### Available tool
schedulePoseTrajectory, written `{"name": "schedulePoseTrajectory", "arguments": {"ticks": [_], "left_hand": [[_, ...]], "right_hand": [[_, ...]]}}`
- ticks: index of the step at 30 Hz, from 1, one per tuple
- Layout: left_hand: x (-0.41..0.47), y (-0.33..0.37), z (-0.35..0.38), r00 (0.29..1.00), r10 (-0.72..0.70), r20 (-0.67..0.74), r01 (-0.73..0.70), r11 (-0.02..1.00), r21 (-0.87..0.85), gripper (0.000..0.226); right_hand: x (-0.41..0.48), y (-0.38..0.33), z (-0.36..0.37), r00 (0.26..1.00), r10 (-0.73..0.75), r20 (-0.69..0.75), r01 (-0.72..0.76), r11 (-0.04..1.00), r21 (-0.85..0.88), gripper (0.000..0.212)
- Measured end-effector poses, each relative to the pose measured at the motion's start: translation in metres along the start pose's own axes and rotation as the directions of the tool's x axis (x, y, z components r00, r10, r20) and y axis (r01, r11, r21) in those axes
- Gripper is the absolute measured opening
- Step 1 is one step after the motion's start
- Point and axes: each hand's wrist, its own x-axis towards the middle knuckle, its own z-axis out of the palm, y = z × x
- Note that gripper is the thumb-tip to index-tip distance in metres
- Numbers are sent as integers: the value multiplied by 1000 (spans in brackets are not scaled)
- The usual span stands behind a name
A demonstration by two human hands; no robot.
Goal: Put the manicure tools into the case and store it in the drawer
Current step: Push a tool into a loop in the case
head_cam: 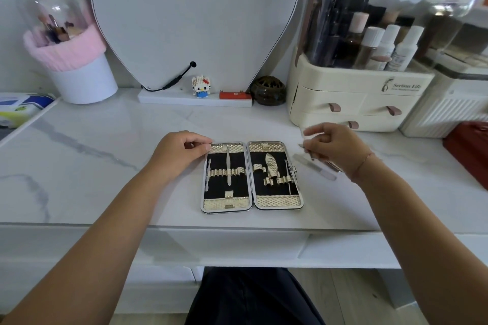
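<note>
Case: the case [277, 202] lies open and flat on the bench [105, 166], both halves up, hinge running 12 to 6.
Left hand: the left hand [182, 150] has its fingers curled, thumb and forefinger on the case's 10 o'clock corner, steadying it.
Right hand: the right hand [335, 148], at 2 o'clock of the case, has its fingers curled round a thin metal tool [307, 152]. Only the tool's tip shows, so I cannot tell what kind it is.
Already in: a pusher [228, 166] in the left half and a clipper [272, 166] in the right half, both under the loops [224, 172].
Still out: a file [315, 167] on the bench at 3 o'clock of the case, just beside it, partly under the right hand.
Tools, handling: likely light, stiff and slick steel with sharp ends. Pinch each at mid-shaft, slide it lengthways under its loop, and keep fingertips off the points.
File, handling: it looks thin and flat and lies flush on the stone, so it is hard to pick up. Tip one end up or drag it to the edge first. If it is glass, it could snap.
Case, handling: a rigid shell, probably light. Fold one half over at the hinge, snap the clasp at 3 o'clock, then carry it by the long edges.
Drawer: an organiser [343, 97] with drawers stands at 1 o'clock. I cannot tell which drawer is meant.
Stage: mid-loading, by my reading.
</note>
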Motion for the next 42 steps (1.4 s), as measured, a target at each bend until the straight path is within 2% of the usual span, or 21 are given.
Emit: {"name": "schedulePoseTrajectory", "arguments": {"ticks": [3, 8, 13, 18, 21, 24, 30, 36, 42], "left_hand": [[-1, 0, 0, 1000, -2, -4, 2, 1000, -8, 13], [0, 0, 0, 1000, -10, -11, 10, 1000, 1, 12], [0, 0, 1, 1000, -19, -13, 19, 1000, 8, 12], [1, -1, 1, 1000, -21, -19, 21, 1000, -8, 12], [1, 0, 1, 1000, -18, -22, 18, 1000, -7, 12], [0, 1, 1, 1000, -24, -16, 24, 1000, 0, 11], [0, 1, 1, 999, -44, -25, 44, 999, -2, 10], [1, 0, 0, 999, -35, -25, 36, 999, 33, 12], [2, -1, 0, 999, -45, -22, 46, 999, 19, 12]], "right_hand": [[0, -8, 15, 992, -21, 126, 6, 993, 119, 36], [3, -15, 35, 977, -62, 202, 31, 988, 154, 44], [4, -25, 54, 966, -69, 248, 32, 988, 151, 40], [13, -41, 95, 958, -2, 287, -51, 983, 176, 20], [20, -49, 118, 953, 40, 299, -64, 995, 70, 17], [25, -53, 128, 961, 32, 276, -8, 996, -86, 18], [35, -53, 130, 972, -134, 194, 205, 886, -416, 14], [47, -55, 146, 972, 54, 227, 106, 763, -638, 50], [51, -57, 152, 968, 125, 219, 53, 749, -661, 44]]}}
